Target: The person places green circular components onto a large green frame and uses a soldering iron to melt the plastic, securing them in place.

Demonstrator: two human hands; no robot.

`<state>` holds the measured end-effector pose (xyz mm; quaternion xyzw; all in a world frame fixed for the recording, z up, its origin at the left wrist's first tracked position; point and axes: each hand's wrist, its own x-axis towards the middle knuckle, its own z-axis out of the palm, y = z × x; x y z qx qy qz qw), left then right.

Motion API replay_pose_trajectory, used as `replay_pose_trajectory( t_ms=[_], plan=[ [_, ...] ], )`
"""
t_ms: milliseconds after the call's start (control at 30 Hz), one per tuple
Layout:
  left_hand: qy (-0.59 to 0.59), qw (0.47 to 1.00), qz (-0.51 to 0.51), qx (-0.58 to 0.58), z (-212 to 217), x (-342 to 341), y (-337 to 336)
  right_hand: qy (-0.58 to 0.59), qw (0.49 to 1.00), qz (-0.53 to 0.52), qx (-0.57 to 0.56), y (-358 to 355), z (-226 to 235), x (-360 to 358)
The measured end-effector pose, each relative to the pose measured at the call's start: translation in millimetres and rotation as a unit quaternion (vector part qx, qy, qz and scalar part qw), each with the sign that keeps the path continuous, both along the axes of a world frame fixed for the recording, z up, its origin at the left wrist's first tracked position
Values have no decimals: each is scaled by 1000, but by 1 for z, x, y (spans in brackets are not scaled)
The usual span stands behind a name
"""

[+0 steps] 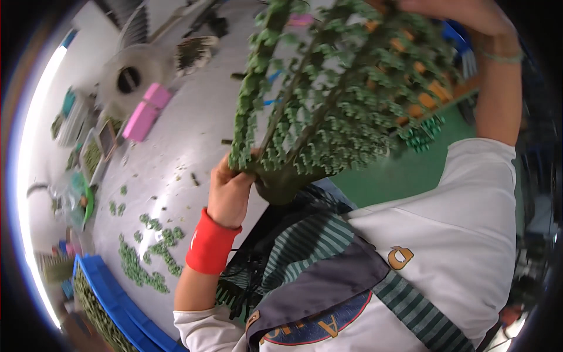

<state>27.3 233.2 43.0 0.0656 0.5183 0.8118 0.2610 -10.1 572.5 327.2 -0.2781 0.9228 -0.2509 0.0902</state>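
Observation:
A large bunch of artificial leafy stems point(346, 100) fans upward in front of me, its many small green leaves spread along brownish stalks. At its lower end, beside a dark green base point(281, 185), my left hand point(227, 190), with a red wristband, is closed on the bunch. High at the right, my right hand point(469, 16) reaches over to the upper ends of the stems and appears closed around them. The top edge of the picture cuts off part of that hand, and leaves cover some of it.
On the grey-white table point(193, 135) lie loose green leaf sprigs point(146, 252) and small scraps. A pink box point(146, 111), trays and a white basket point(195, 53) stand along the far left side. A blue crate point(114, 305) is at the lower left. Orange pieces point(434, 97) show behind the leaves.

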Motion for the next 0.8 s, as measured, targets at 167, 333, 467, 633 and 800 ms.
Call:
replay_pose_trajectory(
  t_ms=[167,333,467,633,800],
  plan=[
    [124,962,-228,-85,4,-26,88,148,977,-151,21,91,-2,130],
    [83,946,-288,-123,20,-43,96,34,967,-215,133,82,-74,171],
    [66,945,-260,-187,41,-47,54,-50,946,-276,161,85,-206,177],
    [25,959,-144,-243,54,-35,20,-151,861,-437,212,152,-421,219],
    [-8,972,-66,-226,54,-24,-26,-267,744,-582,193,193,-608,249]
  ],
)
